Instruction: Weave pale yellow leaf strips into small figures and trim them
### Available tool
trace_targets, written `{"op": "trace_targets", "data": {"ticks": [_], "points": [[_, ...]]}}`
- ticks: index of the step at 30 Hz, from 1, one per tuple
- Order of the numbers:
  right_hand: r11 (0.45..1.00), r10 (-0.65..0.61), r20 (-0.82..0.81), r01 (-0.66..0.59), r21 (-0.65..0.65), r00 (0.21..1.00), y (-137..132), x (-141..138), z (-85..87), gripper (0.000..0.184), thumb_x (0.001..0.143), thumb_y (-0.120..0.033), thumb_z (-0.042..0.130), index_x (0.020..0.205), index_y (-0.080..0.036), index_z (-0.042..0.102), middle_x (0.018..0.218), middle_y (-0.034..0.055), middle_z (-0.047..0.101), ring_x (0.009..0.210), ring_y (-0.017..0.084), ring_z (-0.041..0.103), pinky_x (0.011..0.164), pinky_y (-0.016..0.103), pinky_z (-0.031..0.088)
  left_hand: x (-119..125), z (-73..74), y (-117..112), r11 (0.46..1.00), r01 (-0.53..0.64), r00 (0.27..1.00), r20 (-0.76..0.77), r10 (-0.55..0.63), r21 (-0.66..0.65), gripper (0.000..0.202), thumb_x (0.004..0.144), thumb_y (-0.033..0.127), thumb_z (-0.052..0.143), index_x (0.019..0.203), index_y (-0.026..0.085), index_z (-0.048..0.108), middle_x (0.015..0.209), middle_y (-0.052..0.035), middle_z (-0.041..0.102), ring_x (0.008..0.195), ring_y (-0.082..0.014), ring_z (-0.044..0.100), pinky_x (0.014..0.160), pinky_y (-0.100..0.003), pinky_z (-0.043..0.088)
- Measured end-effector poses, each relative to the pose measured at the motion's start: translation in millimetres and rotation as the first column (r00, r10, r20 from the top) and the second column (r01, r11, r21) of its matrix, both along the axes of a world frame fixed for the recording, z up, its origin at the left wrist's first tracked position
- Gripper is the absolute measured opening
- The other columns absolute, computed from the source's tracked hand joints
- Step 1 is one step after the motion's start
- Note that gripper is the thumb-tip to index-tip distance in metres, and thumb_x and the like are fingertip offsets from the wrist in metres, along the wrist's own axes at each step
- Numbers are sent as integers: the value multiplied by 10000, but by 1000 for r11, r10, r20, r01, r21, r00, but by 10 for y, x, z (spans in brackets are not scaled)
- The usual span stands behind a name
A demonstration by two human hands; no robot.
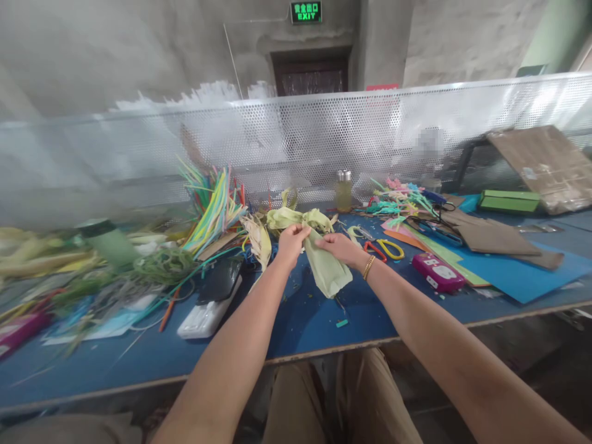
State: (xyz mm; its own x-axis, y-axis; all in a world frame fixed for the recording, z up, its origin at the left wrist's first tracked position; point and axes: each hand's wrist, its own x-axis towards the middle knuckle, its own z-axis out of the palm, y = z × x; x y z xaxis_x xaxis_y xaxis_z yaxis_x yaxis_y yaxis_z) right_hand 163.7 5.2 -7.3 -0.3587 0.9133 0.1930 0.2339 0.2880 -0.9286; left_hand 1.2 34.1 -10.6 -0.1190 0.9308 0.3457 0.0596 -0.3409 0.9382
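Note:
Between my two hands, over the middle of the blue table, hangs a pale green corn husk (327, 268), its wide end pointing down toward me. My left hand (292, 242) pinches its upper end with thumb and fingers. My right hand (341, 248) grips the husk's right edge, fingers partly hidden behind it. Just behind them lie more husks (284, 217), twisted and yellow-green. A dry husk piece (257, 240) lies left of my left hand. Scissors with red and yellow handles (391, 248) rest to the right of my right hand.
On the left stand a bundle of coloured strips (215, 206), a green-lidded bottle (108, 243) and a black phone (221, 280) on a white device. Rightward are a magenta case (437, 272), blue sheets (531, 277) and cardboard (497, 236). A glass jar (343, 192) stands by the perforated metal screen (250, 135).

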Motion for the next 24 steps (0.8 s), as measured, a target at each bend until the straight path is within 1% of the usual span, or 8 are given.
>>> {"op": "trace_targets", "data": {"ticks": [3, 8, 10, 13, 16, 19, 24], "points": [[999, 29, -13, -29, -36, 999, -33, -12, 19, 407, 776, -555, 621, 663, -176, 526, 576, -27, 458, 510, 90, 363, 500, 265, 290, -58, 12, 14, 997, -72, 997, 11, 72, 36, 307, 690, 469, 699, 692, 177, 605, 571, 22, 540, 508, -115, 474, 499, -250, 369], [999, 33, -10, -33, -37, 999, -32, -17, 29, 392, 776, -536, 633, 656, -176, 534, 581, -27, 443, 516, 93, 353, 513, 270, 284, -88, 24, 23, 986, -152, 988, -8, 153, 73, 225, 724, 380, 659, 633, 188, 586, 553, 30, 507, 523, -120, 464, 524, -253, 362], [999, 35, 0, -35, -32, 999, -19, -14, 23, 388, 769, -528, 640, 651, -174, 534, 576, -30, 440, 514, 91, 351, 513, 269, 279, -91, 21, 27, 981, -178, 983, -30, 181, 82, 241, 736, 362, 643, 588, 192, 558, 534, 31, 483, 521, -122, 453, 529, -255, 354], [997, 61, -2, -61, -53, 998, -5, -10, 10, 377, 759, -524, 646, 674, -168, 551, 589, -32, 474, 517, 87, 375, 519, 259, 297, -114, 11, 38, 973, -215, 973, -67, 221, 82, 286, 765, 364, 604, 549, 198, 518, 511, 30, 463, 510, -126, 440, 528, -258, 346], [992, 85, -6, -85, -89, 996, 0, -5, 1, 375, 731, -520, 670, 692, -163, 561, 602, -36, 501, 528, 86, 406, 526, 246, 319, -157, -3, 55, 966, -248, 961, -107, 254, 70, 288, 778, 364, 576, 549, 202, 512, 501, 25, 477, 512, -138, 460, 534, -261, 356], [992, 83, 3, -83, -95, 997, 4, 1, 1, 374, 721, -519, 677, 711, -158, 579, 607, -37, 514, 540, 89, 420, 532, 238, 329, -197, -21, 77, 958, -281, 947, -143, 286, 56, 262, 768, 355, 577, 559, 201, 545, 517, 10, 519, 552, -157, 509, 556, -263, 375], [993, 66, 25, -63, -104, 998, -9, 11, 33, 368, 721, -517, 682, 741, -156, 610, 617, -31, 538, 553, 93, 439, 545, 236, 343, -217, -40, 109, 943, -332, 931, -150, 334, 38, 227, 758, 348, 571, 587, 200, 598, 558, -13, 570, 631, -186, 564, 588, -269, 398]]}}
